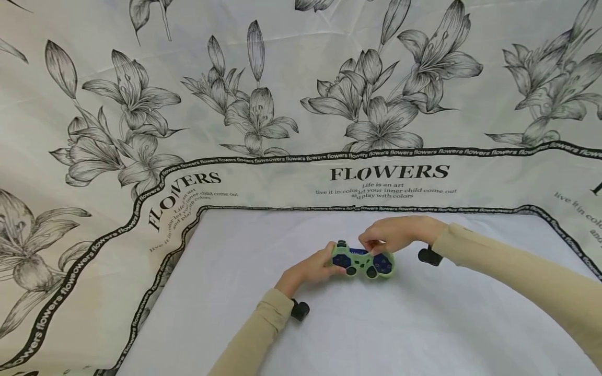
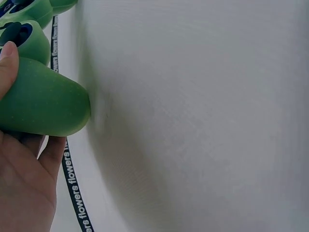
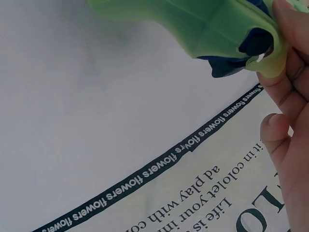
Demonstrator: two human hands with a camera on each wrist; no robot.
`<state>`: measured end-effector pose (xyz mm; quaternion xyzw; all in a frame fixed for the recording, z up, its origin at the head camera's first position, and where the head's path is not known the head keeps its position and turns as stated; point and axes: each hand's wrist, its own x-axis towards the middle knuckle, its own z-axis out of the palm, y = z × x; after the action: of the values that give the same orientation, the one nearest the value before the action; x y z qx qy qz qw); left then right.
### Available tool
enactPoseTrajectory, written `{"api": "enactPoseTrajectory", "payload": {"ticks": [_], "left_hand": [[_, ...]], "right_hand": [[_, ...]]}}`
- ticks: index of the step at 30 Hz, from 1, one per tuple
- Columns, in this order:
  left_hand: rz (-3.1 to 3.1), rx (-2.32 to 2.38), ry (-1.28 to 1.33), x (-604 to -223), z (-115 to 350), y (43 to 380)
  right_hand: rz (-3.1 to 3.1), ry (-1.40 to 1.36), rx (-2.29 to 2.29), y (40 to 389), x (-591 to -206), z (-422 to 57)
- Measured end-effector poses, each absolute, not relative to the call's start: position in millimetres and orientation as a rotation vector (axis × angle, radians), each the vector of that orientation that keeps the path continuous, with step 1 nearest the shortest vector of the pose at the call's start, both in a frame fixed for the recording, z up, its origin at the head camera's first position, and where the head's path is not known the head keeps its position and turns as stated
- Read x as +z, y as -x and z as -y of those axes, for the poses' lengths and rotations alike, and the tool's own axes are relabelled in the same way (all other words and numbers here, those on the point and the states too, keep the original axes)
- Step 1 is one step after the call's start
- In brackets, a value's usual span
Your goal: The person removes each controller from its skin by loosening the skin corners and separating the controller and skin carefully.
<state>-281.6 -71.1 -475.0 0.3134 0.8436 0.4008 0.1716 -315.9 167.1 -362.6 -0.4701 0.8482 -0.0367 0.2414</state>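
A dark blue game controller [image 1: 342, 260] in a pale green soft cover [image 1: 361, 259] is held over the white cloth, its thumbsticks and buttons facing up. My left hand [image 1: 314, 265] grips the left handle, and the left wrist view shows the thumb on top of the green handle [image 2: 43, 104] with fingers beneath. At the controller's far edge, right of its middle, my right hand [image 1: 396, 233] pinches the cover between thumb and fingers. In the right wrist view that pinched green edge [image 3: 274, 65] is pulled out beside the blue shoulder buttons [image 3: 256, 42], with a small gap showing.
White cloth [image 1: 263, 235] covers the table under both hands. Behind and to the left hangs a curtain [image 1: 301, 136] printed with lilies and lettering, its black border [image 1: 291, 209] running along the cloth's far edge. Small black devices [image 1: 300, 310] sit at both wrists.
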Motion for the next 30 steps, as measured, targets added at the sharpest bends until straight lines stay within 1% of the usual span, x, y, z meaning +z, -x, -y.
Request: {"api": "enactPoseTrajectory", "payload": {"ticks": [12, 18, 23, 30], "left_hand": [[-2.401, 1.142, -0.917, -476.1, 72.1, 283.4], [-2.389, 1.155, -0.895, -475.8, 70.4, 282.6], [-2.384, 1.144, -0.884, -475.3, 70.0, 283.9], [-2.368, 1.159, -0.876, -475.6, 69.7, 284.2]], "right_hand": [[-2.377, 1.423, -0.014, 313.4, -358.4, -174.3], [-2.407, 1.448, 0.034, 317.1, -361.3, -181.5], [-2.434, 1.469, -0.03, 319.1, -364.6, -187.3], [-2.601, 1.595, -0.025, 313.1, -371.8, -193.8]]}}
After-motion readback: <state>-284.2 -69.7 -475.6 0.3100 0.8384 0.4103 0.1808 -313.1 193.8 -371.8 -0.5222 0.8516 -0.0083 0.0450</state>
